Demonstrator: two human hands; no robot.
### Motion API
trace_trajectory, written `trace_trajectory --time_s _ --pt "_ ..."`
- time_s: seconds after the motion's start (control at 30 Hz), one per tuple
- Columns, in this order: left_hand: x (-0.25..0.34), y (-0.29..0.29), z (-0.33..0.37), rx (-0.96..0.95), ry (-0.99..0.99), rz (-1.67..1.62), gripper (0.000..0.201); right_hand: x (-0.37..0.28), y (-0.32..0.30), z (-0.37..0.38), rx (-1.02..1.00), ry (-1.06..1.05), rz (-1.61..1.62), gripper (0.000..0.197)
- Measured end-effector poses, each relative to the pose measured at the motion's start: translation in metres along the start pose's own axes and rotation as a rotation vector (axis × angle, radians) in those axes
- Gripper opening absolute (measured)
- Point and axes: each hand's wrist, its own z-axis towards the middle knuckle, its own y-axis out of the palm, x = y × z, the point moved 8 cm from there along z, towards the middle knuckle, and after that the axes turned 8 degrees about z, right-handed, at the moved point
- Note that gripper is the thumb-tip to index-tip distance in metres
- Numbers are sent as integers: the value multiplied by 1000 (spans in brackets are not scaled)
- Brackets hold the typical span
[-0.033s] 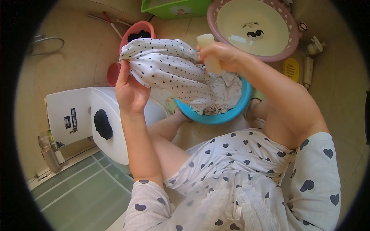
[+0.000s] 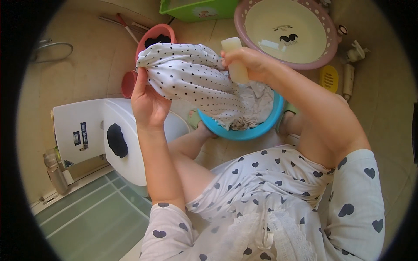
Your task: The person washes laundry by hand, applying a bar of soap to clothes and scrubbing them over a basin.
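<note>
White cloth with small black dots [image 2: 187, 78] is stretched between my hands, its lower end trailing into a blue basin [image 2: 257, 134] on the floor. At the cloth's left edge, my left hand [image 2: 150, 102] is closed, pinching the fabric between thumb and fingers. A pale, yellowish bar of soap [image 2: 238, 73] stands upright in my right hand [image 2: 248, 61], whose fingers are wrapped round it beside the cloth's right end. More wet-looking, bunched pale fabric [image 2: 257, 102] fills the basin.
A large pink-rimmed basin of liquid [image 2: 328, 54] stands far right, with a yellow soap dish [image 2: 328, 79] nearby. Behind the cloth are a pink tub [image 2: 172, 35] holding dark cloth and a green bin [image 2: 204, 13]. A white toilet [image 2: 130, 161] with black cloth [image 2: 116, 140] on it is at left.
</note>
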Motion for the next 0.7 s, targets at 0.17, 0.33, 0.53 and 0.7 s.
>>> trace_trajectory --time_s 0.17,0.33,0.53,0.7 --pt "4 -11 3 7 18 -77 40 -9 13 7 1 -142 15 20" --pt "21 -38 -2 331 108 298 33 -64 -4 -10 74 -400 228 16" --pt "15 -47 -6 302 -51 624 26 -120 -46 -16 -5 -570 332 8" --pt "24 -69 -6 485 -50 392 23 -122 -71 -9 144 -520 318 12"
